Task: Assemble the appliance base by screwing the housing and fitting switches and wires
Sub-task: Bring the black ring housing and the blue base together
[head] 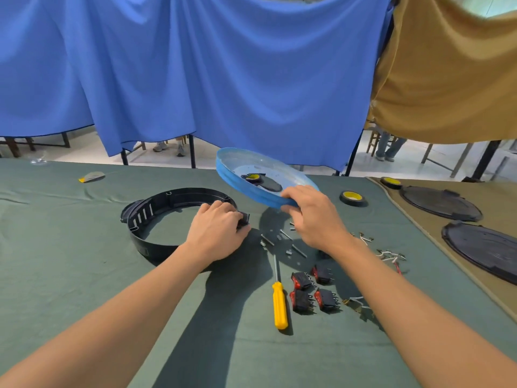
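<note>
A black ring-shaped housing lies on the green cloth at centre left. My left hand grips its right end, fingers curled over the rim. My right hand pinches the near rim of a blue round lid, held tilted above the table, with a tape roll and a dark piece lying in it. Below it, several screws lie scattered. Several black and red switches sit beside a yellow-handled screwdriver. Loose wires lie to the right.
A black-and-yellow tape roll lies behind my right hand. Two black round covers rest on a brown cloth at the right, with another tape roll. Blue and brown curtains hang behind the table. A small grey scrap lies far left.
</note>
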Demonstrator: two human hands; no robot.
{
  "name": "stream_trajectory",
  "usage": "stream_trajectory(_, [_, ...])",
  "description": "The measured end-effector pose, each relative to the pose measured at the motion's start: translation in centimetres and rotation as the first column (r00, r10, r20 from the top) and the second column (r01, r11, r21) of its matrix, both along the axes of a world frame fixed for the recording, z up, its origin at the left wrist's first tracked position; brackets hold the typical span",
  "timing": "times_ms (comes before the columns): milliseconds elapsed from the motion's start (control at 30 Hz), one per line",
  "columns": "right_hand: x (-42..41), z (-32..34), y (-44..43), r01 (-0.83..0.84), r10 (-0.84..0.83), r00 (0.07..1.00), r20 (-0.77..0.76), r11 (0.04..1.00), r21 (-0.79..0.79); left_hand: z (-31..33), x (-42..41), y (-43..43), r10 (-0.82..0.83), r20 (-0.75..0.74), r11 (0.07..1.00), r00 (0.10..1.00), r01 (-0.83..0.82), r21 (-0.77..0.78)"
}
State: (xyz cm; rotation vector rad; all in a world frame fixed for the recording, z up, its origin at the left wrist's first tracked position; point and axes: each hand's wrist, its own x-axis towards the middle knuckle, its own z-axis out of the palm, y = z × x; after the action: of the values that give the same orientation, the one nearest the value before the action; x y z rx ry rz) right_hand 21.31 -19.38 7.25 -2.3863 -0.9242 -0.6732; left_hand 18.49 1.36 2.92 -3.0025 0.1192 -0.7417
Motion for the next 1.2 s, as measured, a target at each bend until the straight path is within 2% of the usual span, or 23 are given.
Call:
stream_trajectory(100, [-1.8,0.7,-0.1,-0.050,0.086,0.986,-0.141,0.968,0.246,1.1,-1.2,-0.1,0.060,0.055,0.954,0.997,-0.041,-0.299])
stream_trajectory(200, [-4.0,1.8,-0.2,-0.081,0.255,0.924,-0.284,0.859,0.505,2.2,-2.8,0.0,0.083,0.051,0.828,0.995,-0.041,-0.560])
stream_trajectory(267, [-5.4,2.7,-0.4,-0.094,0.393,0.870,-0.297,0.725,0.683,3.1,-4.0,0.0,0.087,0.036,0.726,0.996,-0.039,-0.687])
stream_trajectory(367, [-7.0,3.8,-1.1,-0.059,0.636,0.730,-0.249,0.423,0.904,4.4,-5.5,-0.1,0.083,0.046,0.601,0.995,-0.013,-0.799])
stream_trajectory(433, [-7.8,4.4,-1.6,0.019,0.753,0.633,-0.182,0.220,0.975,5.2,-6.4,0.0,0.085,0.052,0.541,0.995,-0.002,-0.841])
stream_trajectory(467, [-8.1,4.6,-1.9,0.063,0.783,0.602,-0.156,0.148,0.987,5.5,-6.8,0.1,0.083,0.047,0.521,0.995,-0.003,-0.853])
stream_trajectory(533, [-8.7,4.8,-2.3,0.142,0.819,0.560,-0.126,0.055,0.988,5.9,-7.6,0.2,0.073,0.035,0.497,0.997,-0.006,-0.868])
stream_trajectory(600, [-9.3,4.9,-2.6,0.212,0.848,0.517,-0.115,0.003,0.977,6.2,-8.2,0.4,0.068,0.030,0.471,0.997,-0.005,-0.882])
stream_trajectory(700, [-9.8,4.7,-3.1,0.274,0.889,0.443,-0.116,-0.011,0.962,6.5,-8.8,0.9,0.074,0.044,0.395,0.996,0.011,-0.918])
stream_trajectory(833, [-10.2,3.2,-3.6,0.368,0.918,0.371,-0.138,-0.010,0.930,6.7,-9.3,2.0,0.086,0.077,0.237,0.993,0.054,-0.970])
stream_trajectory(900, [-10.4,2.3,-3.8,0.392,0.923,0.354,-0.152,0.001,0.920,6.8,-9.4,2.5,0.078,0.054,0.118,0.995,0.044,-0.992])
stream_trajectory(967, [-10.5,1.5,-4.0,0.396,0.924,0.333,-0.190,0.046,0.917,6.6,-9.5,2.9,0.088,-0.004,0.060,0.996,-0.010,-0.998])
stream_trajectory(1033, [-10.3,0.8,-4.2,0.383,0.930,0.294,-0.223,0.099,0.918,6.0,-9.5,3.4,0.131,-0.066,0.077,0.989,-0.077,-0.994])
stream_trajectory(1100, [-10.2,0.6,-4.2,0.346,0.921,0.259,-0.290,0.192,0.918,5.4,-9.6,3.8,0.206,-0.129,0.165,0.970,-0.165,-0.972])
stream_trajectory(1167, [-10.4,1.0,-3.7,0.315,0.855,0.261,-0.449,0.365,0.876,5.1,-10.0,3.9,0.246,-0.160,0.285,0.956,-0.229,-0.931])
stream_trajectory(1200, [-10.5,1.1,-3.3,0.287,0.779,0.308,-0.546,0.471,0.834,5.0,-10.2,4.0,0.241,-0.173,0.351,0.955,-0.252,-0.902])
